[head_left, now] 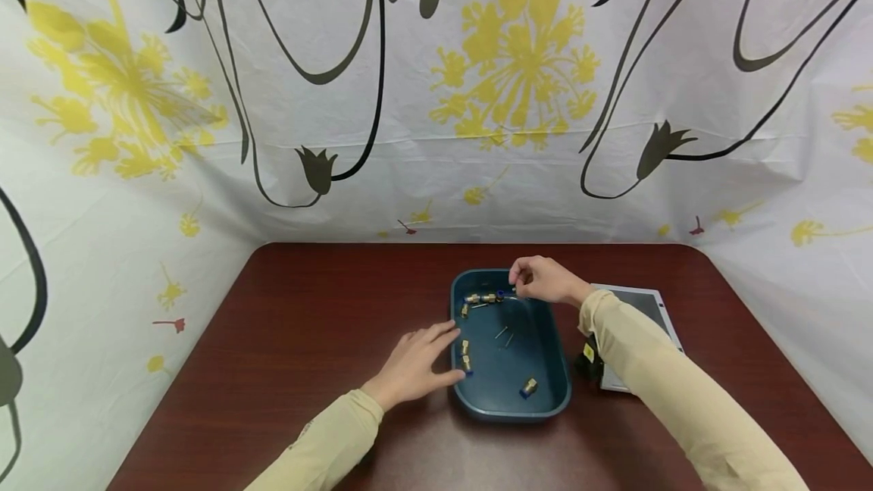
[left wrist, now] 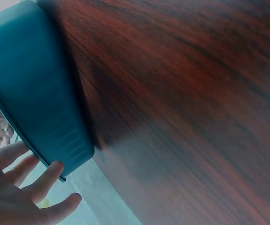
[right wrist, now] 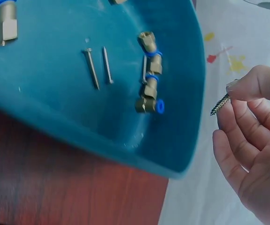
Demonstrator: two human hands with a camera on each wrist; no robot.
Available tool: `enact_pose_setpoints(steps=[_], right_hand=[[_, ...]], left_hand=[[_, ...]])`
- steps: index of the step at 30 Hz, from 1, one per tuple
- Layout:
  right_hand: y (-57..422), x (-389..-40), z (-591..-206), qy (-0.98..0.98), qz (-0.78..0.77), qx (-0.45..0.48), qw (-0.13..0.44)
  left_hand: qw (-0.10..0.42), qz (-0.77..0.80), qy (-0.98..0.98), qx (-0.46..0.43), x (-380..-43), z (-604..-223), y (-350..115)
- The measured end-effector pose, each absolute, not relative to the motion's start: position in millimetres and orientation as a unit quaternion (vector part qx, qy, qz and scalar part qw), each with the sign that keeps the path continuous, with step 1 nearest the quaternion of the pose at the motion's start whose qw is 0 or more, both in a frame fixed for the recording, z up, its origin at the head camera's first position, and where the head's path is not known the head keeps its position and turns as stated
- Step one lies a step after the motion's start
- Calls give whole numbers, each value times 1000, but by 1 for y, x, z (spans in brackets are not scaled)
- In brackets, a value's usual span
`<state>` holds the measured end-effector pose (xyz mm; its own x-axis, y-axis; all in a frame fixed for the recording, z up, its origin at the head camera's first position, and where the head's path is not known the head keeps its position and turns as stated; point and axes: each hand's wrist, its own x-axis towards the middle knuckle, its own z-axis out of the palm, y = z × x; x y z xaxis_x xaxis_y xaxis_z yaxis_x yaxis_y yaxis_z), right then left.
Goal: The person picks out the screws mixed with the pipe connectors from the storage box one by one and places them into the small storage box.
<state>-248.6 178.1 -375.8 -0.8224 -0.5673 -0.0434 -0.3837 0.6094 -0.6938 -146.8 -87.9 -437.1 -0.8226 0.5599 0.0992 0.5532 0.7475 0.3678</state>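
Observation:
A blue-green plastic tray stands on the table. My right hand is over its far right corner, pinching a threaded screw between thumb and index finger, point outward. My left hand lies along the tray's left rim, fingers spread and straight, fingertips at the edge in the left wrist view. Inside the tray, several brass push-in fittings with blue collars line the far end and left side. One more fitting sits near the front. Thin nails lie on the tray floor.
Right of the tray, a flat grey panel with a white frame lies partly under my right sleeve. Beside it is a black object with a yellow label. A patterned white cloth hangs behind the dark red-brown wooden table.

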Motion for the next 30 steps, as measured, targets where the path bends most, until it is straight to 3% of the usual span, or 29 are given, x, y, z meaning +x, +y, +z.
enact_pose_setpoints(steps=[30], right_hand=[[287,-227,-339,929,-316,-185,53]], left_hand=[[1,193,935,297,-146,-437,-88]])
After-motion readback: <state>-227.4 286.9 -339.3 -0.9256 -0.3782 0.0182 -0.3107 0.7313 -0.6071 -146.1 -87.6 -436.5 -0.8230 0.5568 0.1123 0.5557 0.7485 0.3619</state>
